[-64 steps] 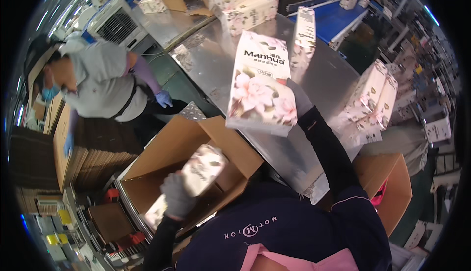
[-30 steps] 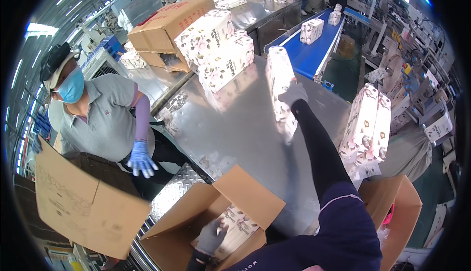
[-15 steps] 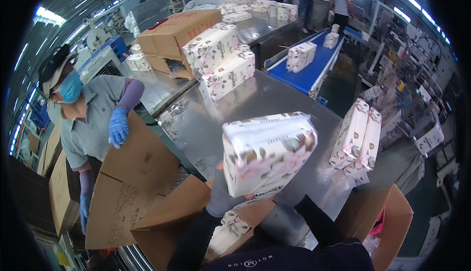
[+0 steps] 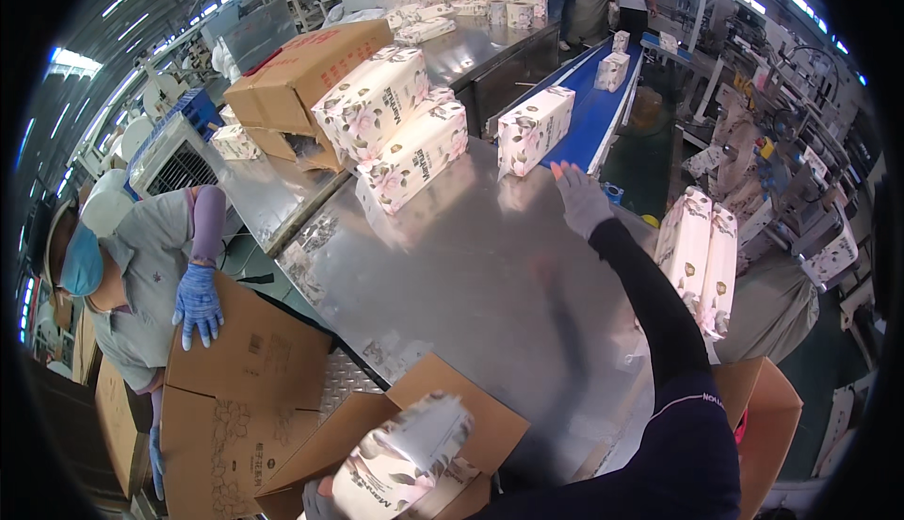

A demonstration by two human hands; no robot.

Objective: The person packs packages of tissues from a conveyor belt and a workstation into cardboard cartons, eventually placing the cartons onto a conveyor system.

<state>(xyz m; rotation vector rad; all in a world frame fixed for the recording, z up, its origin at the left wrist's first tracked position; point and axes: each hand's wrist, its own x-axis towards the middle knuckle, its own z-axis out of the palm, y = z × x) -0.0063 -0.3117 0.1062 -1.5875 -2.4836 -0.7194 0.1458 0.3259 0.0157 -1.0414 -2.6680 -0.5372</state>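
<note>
The left hand [image 4: 318, 503] grasps a flowered packet [image 4: 400, 463] by its near end, tilted at the open carton's [image 4: 325, 437] mouth, seemingly to clear the flap [image 4: 492, 428], while the right hand [image 4: 581, 202], fingers extended and empty, hovers near a second packet [image 4: 535, 132] standing at the belt's [image 4: 584, 138] end.

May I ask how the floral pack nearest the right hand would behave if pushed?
The floral pack would probably slide easily on the metal table, whose shiny surface looks smooth. It might tip, standing on a narrow side. Rolling seems unlikely, given its flat faces.
</note>
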